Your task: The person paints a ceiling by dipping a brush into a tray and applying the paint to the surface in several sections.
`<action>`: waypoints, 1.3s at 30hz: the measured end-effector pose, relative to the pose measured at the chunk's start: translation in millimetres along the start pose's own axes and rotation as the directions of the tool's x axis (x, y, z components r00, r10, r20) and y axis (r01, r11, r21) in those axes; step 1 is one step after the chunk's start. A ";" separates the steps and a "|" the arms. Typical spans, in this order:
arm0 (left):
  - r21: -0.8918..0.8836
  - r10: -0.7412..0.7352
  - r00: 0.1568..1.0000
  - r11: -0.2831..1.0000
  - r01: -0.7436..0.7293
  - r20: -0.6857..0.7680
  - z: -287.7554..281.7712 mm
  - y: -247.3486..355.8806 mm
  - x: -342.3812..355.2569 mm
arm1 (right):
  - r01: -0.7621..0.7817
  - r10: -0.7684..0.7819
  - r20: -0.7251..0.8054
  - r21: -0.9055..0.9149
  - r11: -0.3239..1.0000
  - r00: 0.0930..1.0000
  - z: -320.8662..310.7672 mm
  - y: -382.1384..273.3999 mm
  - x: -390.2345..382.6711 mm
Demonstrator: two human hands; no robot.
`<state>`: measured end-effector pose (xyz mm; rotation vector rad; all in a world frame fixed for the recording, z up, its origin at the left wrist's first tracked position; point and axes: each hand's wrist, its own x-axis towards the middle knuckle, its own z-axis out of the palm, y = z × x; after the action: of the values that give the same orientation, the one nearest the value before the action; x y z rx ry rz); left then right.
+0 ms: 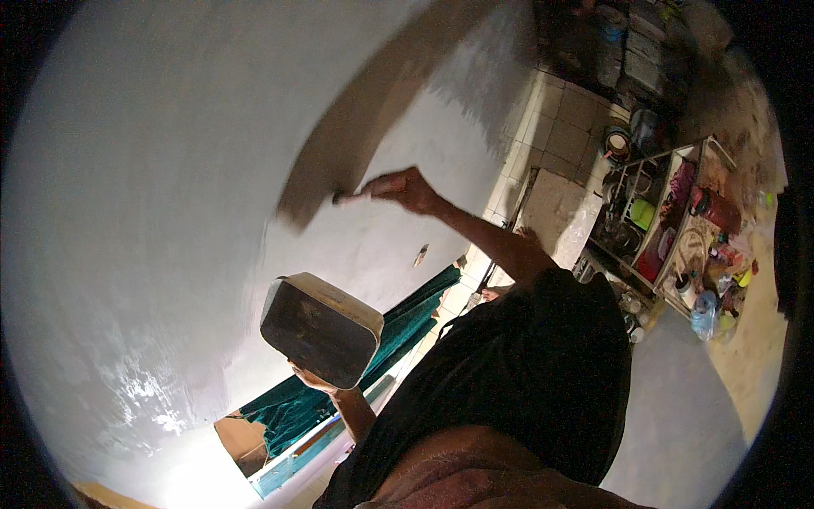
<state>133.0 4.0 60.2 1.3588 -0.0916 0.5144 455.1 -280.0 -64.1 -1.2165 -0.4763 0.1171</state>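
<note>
My right hand (409, 188) is raised to the pale wall (186, 161), its fingers closed round the handle of a paintbrush (346, 198). The dark brush end is at or very near the wall, beside its shadow. Lower and to the left, my left hand (312, 378) grips a box-shaped container (322, 331) at its lower edge. This container has rounded corners, pale sides and a large dark face turned toward me; whether that face is its open inside or its base, I cannot tell. Some of the left fingers are hidden by it.
A dark green curtain (424, 307) hangs past the container. To the right stands a metal rack (649, 276) with dishes, a red container (716, 210) and a clear plastic bottle (704, 316). Pale tiles (564, 114) lie beyond my right arm. Bright light falls at the lower left.
</note>
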 end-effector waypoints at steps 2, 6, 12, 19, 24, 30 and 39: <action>0.034 0.004 0.984 0.999 0.003 -0.181 24.0 0.1 1.6 | -0.046 0.038 -0.158 -0.045 0.998 0.987 -45.5 10.5 30.0; 0.076 0.005 0.985 0.997 0.008 -0.171 21.3 -1.4 -3.6 | 0.458 -0.236 -0.546 0.316 0.831 0.804 -140.0 9.6 81.8; 0.174 0.025 0.988 0.985 0.002 -0.150 21.5 -9.5 4.8 | 0.427 -0.393 -0.818 -0.204 0.881 0.421 -194.9 18.6 124.0; 0.266 0.054 0.995 0.963 -0.032 -0.078 17.4 -12.1 16.0 | 0.362 -0.139 -0.339 0.788 0.498 0.930 23.7 51.2 4.2; 0.773 0.210 0.973 0.631 -0.062 -0.094 13.1 -21.2 3.6 | 0.131 -0.128 -0.048 0.071 0.989 0.991 81.0 -22.2 -47.0; 0.510 0.077 0.962 0.858 0.071 -0.263 -25.1 -10.5 -26.6 | 0.104 -0.161 -0.116 -0.392 0.914 0.980 -5.5 -8.2 19.7; 0.903 0.468 0.867 0.279 -0.327 0.169 -1.6 8.7 -34.9 | 0.165 -0.134 -0.713 -0.026 0.986 0.688 7.6 -39.5 17.3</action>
<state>98.2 -3.8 55.4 2.4514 -0.0324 1.2201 461.0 -281.6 -20.7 -1.0752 0.1228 -0.4845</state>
